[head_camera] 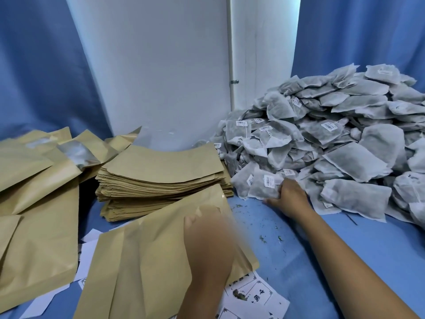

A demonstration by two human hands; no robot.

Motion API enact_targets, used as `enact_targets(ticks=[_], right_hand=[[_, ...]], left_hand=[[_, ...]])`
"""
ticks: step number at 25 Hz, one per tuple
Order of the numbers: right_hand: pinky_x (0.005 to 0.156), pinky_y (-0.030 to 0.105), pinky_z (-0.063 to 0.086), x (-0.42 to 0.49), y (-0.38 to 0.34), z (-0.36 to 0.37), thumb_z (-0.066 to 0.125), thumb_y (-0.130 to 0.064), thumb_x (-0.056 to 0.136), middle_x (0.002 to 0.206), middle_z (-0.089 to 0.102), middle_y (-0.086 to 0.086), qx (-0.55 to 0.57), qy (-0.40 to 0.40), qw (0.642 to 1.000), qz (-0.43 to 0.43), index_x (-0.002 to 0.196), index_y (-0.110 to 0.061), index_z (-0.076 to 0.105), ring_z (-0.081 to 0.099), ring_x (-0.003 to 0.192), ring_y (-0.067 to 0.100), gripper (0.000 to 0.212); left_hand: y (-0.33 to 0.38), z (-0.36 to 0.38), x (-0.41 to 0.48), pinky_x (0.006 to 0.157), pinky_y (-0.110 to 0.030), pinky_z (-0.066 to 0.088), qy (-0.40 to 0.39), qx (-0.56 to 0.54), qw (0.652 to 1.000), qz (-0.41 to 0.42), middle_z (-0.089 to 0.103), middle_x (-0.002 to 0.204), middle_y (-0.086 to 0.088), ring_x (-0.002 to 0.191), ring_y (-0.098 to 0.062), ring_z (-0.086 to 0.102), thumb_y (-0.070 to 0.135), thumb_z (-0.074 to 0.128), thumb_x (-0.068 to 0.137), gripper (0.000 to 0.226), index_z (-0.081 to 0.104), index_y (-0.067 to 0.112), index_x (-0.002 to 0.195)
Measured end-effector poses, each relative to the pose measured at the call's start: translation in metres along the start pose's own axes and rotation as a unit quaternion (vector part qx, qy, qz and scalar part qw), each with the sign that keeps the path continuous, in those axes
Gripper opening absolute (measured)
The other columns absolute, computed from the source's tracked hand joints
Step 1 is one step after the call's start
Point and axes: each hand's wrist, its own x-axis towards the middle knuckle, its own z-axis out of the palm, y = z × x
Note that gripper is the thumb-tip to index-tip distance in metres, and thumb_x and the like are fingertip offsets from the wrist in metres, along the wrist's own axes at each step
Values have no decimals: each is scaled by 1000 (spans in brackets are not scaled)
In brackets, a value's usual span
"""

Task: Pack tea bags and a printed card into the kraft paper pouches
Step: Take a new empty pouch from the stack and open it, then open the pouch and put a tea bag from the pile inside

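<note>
My left hand point(202, 229) holds a kraft paper pouch point(147, 256) in front of me, thumb on its upper edge; the hand is blurred. My right hand point(287, 196) reaches to the foot of a big heap of grey tea bags point(333, 139) and grips a few tea bags point(264, 184) with white labels. A thick stack of flat kraft pouches point(161, 178) lies behind the held pouch. Printed cards point(255, 298) lie on the blue cloth under and beside the pouch.
Several kraft pouches with clear windows point(34, 180) lie piled at the left. White paper sheets point(88, 252) lie between them and the held pouch. Tea crumbs point(269, 236) dot the blue table cloth point(368, 254). A white wall and blue curtains stand behind.
</note>
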Motion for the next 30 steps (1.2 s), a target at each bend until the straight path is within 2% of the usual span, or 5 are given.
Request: enact_targets(ticks=[11, 17, 21, 26, 30], right_hand=[[96, 42, 40, -8, -4, -13, 64, -40, 84, 131, 49, 8, 73, -68, 994, -37, 141, -33, 36, 45, 118, 29, 63], [75, 17, 52, -42, -27, -127, 76, -22, 77, 103, 71, -4, 364, -427, 811, -167, 109, -28, 68, 68, 88, 11, 34], [76, 9, 44, -69, -90, -86, 68, -16, 80, 101, 63, -14, 174, -303, 906, -238, 110, -24, 63, 59, 95, 9, 32], [87, 31, 51, -80, -103, -74, 53, 4, 91, 117, 59, 13, 490, -483, 714, -130, 135, -5, 42, 60, 105, 28, 46], [57, 6, 44, -85, -109, -66, 42, 21, 85, 63, 64, -2, 426, -405, 798, -129, 70, -1, 54, 58, 59, -2, 29]], left_hand=[[-2, 0, -1, 59, -19, 26, -9, -20, 1000, -16, 16, 45, 13, 48, -6, 16, 22, 40, 83, 34, 25, 21, 53], [0, -2, -1, 60, -26, 27, -14, -29, 999, -11, 14, 46, 12, 50, -14, 15, 20, 40, 84, 33, 24, 20, 54], [8, -3, -1, 63, -25, 24, 5, -50, 997, 66, 18, 52, 10, 57, -20, 15, 14, 44, 84, 33, 26, 21, 57], [5, -8, 5, 58, -29, 26, 60, -79, 991, -90, 21, 46, 5, 50, -32, 30, 23, 40, 84, 34, 20, 26, 56], [20, -6, -1, 57, -24, 24, 26, -146, 988, 39, 26, 49, 7, 52, -20, 29, 13, 44, 83, 32, 30, 21, 56]])
